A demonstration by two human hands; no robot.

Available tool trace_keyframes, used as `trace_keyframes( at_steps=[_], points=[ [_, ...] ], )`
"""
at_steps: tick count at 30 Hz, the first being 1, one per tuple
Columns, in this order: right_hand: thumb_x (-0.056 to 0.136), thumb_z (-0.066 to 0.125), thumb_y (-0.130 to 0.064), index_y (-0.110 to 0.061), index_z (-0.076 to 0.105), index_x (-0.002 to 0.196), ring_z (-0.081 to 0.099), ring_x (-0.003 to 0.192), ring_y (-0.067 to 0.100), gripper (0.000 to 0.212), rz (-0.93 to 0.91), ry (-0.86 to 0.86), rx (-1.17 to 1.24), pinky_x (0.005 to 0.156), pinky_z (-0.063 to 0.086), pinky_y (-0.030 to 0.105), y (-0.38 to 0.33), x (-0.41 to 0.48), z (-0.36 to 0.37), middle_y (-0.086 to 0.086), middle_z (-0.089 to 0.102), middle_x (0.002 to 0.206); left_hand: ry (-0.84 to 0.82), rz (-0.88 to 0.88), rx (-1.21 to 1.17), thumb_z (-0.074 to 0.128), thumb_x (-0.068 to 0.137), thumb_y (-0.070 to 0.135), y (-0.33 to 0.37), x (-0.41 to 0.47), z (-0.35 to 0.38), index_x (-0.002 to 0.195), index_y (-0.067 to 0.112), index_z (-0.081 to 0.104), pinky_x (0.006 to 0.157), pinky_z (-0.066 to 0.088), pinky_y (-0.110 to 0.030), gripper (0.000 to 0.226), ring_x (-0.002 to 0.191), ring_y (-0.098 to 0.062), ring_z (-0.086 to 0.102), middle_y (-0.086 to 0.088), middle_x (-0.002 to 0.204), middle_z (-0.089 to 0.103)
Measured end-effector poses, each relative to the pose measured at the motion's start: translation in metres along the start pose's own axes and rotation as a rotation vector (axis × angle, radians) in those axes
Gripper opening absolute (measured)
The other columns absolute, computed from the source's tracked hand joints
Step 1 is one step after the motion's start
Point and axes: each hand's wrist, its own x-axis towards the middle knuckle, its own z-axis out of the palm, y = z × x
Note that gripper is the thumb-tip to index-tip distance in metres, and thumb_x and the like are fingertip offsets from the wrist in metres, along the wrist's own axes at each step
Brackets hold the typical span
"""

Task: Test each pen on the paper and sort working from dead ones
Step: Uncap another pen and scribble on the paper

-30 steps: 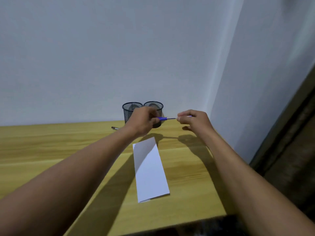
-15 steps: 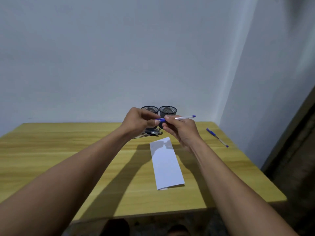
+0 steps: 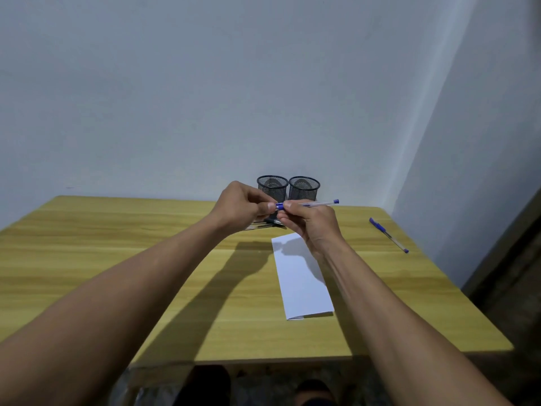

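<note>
Both hands hold one clear pen with blue ends [image 3: 314, 203] level above the table. My left hand [image 3: 244, 208] pinches its blue cap end. My right hand [image 3: 310, 224] grips the barrel just beside it, and the far end sticks out to the right. Below the hands a folded white paper [image 3: 301, 279] lies on the wooden table [image 3: 117, 244]. A second blue pen [image 3: 388, 235] lies near the right edge. Several more pens [image 3: 265, 225] lie partly hidden behind my left hand.
Two black mesh pen cups [image 3: 272, 186] [image 3: 304, 187] stand side by side at the back against the wall. A wall closes off the table's right side. My feet show under the front edge.
The view has swung back to take in more of the table. My right hand slid along the pen toward my left hand and now grips it close to the cap.
</note>
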Motion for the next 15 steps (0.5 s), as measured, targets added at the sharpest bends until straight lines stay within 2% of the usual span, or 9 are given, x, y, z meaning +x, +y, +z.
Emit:
trace_keyframes(
  at_steps=[2, 4, 6, 10, 13, 15],
  points=[
    [0.09, 0.068, 0.004, 0.006, 0.069, 0.088, 0.072, 0.059, 0.016, 0.003, 0.006, 0.008, 0.017, 0.063, 0.061, 0.02, 0.003, 0.001, 0.001, 0.013, 0.073, 0.067, 0.029, 0.015, 0.029, 0.075, 0.085, 0.008, -0.002, 0.0, 0.002, 0.09, 0.008, 0.08, 0.053, 0.043, -0.015, 0.007, 0.052, -0.003, 0.055, -0.004, 0.065, 0.071],
    [0.09, 0.068, 0.002, 0.006, 0.07, 0.088, 0.072, 0.059, 0.015, 0.005, 0.005, 0.01, 0.011, 0.064, 0.061, 0.02, 0.006, 0.002, 0.0, 0.013, 0.074, 0.067, 0.01, -0.025, -0.04, 0.071, 0.087, 0.002, -0.003, 0.002, 0.004, 0.092, 0.001, 0.076, 0.046, 0.039, -0.01, 0.007, 0.043, 0.001, 0.051, -0.001, 0.058, 0.065],
    [0.091, 0.069, 0.001, 0.005, 0.071, 0.087, 0.073, 0.06, 0.015, 0.006, 0.004, 0.017, 0.003, 0.064, 0.061, 0.02, 0.008, 0.004, -0.002, 0.012, 0.074, 0.067, -0.011, -0.059, -0.077, 0.069, 0.088, -0.001, -0.003, 0.004, 0.004, 0.094, -0.002, 0.075, 0.044, 0.038, -0.009, 0.008, 0.04, 0.001, 0.05, -0.005, 0.06, 0.063],
    [0.091, 0.069, 0.001, 0.004, 0.07, 0.086, 0.072, 0.06, 0.016, 0.006, -0.003, 0.027, -0.012, 0.064, 0.061, 0.02, 0.011, 0.008, -0.003, 0.013, 0.074, 0.067, -0.011, -0.018, 0.032, 0.076, 0.079, 0.017, -0.006, 0.004, 0.006, 0.083, 0.018, 0.081, 0.063, 0.05, -0.031, 0.006, 0.061, -0.016, 0.06, -0.014, 0.073, 0.074],
    [0.091, 0.068, 0.001, 0.003, 0.07, 0.085, 0.071, 0.058, 0.014, 0.007, -0.012, 0.06, 0.021, 0.062, 0.06, 0.019, 0.009, 0.012, -0.012, 0.011, 0.073, 0.066, 0.063, -0.112, -0.083, 0.074, 0.084, 0.004, -0.017, 0.004, -0.004, 0.082, 0.006, 0.078, 0.062, 0.051, -0.025, 0.005, 0.058, -0.014, 0.058, -0.014, 0.071, 0.07],
    [0.091, 0.069, 0.001, 0.003, 0.071, 0.084, 0.07, 0.058, 0.014, 0.007, -0.018, 0.096, -0.007, 0.063, 0.061, 0.019, 0.005, 0.015, -0.027, 0.011, 0.072, 0.066, 0.091, -0.159, -0.074, 0.072, 0.085, 0.002, -0.032, 0.004, -0.019, 0.08, 0.004, 0.077, 0.064, 0.05, -0.025, 0.008, 0.058, -0.013, 0.058, -0.012, 0.07, 0.07]
  ],
)
